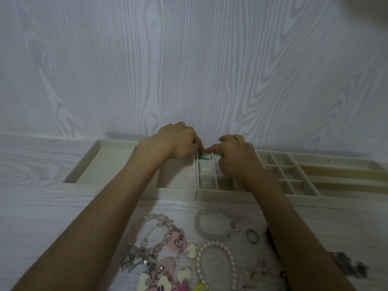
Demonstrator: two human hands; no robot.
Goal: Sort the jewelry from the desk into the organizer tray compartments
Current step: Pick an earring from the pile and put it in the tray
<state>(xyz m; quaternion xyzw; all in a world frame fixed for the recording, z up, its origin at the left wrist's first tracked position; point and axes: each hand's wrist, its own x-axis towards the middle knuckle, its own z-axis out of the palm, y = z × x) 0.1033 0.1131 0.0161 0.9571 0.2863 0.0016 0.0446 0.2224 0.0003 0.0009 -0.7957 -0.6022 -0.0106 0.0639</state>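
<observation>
The scene is dim and flat, with a cool, greyish-violet cast over the pale wood-grain wall (189, 59) and worktop (31, 196). Light seems to come from above and behind the camera, since soft shadows fall just beyond the hands (180, 141) onto the wall's foot. No glare shows anywhere. Wide-angle distortion bows the worktop's far edge and stretches the forearms towards the lower corners. The top right corner holds a dark, blurred smudge (369, 9). Beads (216, 225) near the bottom edge look soft and smeared, with fine detail lost throughout.
</observation>
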